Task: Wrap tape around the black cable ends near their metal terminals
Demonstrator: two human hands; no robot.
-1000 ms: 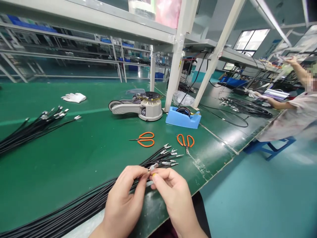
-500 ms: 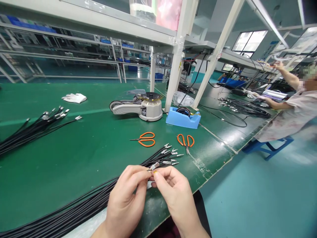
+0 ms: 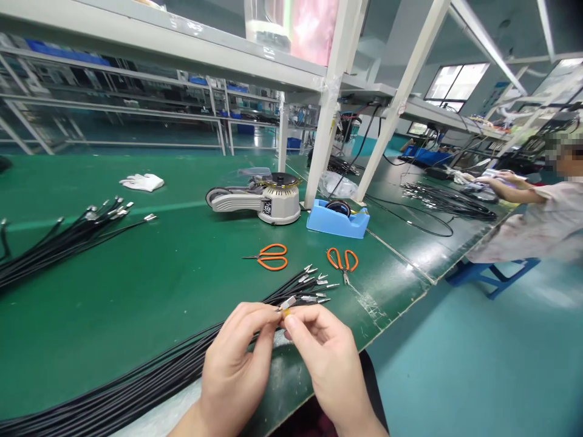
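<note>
Close to the table's front edge, my left hand (image 3: 241, 355) pinches a black cable just behind its silver metal connector (image 3: 288, 303). My right hand (image 3: 325, 352) meets it there, thumb and forefinger closed on a small piece of yellow tape (image 3: 286, 312) at the connector's base. The fingers hide most of the cable end. Under and behind my hands runs a bundle of black cables (image 3: 159, 370), its silver connectors fanned out past my fingertips. Beyond them lie orange-handled scissors (image 3: 272, 257) and orange-handled cutters (image 3: 342, 262).
A grey tape dispenser machine (image 3: 277, 203) and a blue tape holder (image 3: 337, 220) stand near the shelf posts. A white glove (image 3: 142, 182) and a second cable bundle (image 3: 59, 243) lie leftward. At far right a person (image 3: 551, 206) sits by more cables (image 3: 450, 201).
The yellow tape shows more clearly between my fingertips, and my hands have barely shifted. The person at right has lowered a raised arm to the table.
</note>
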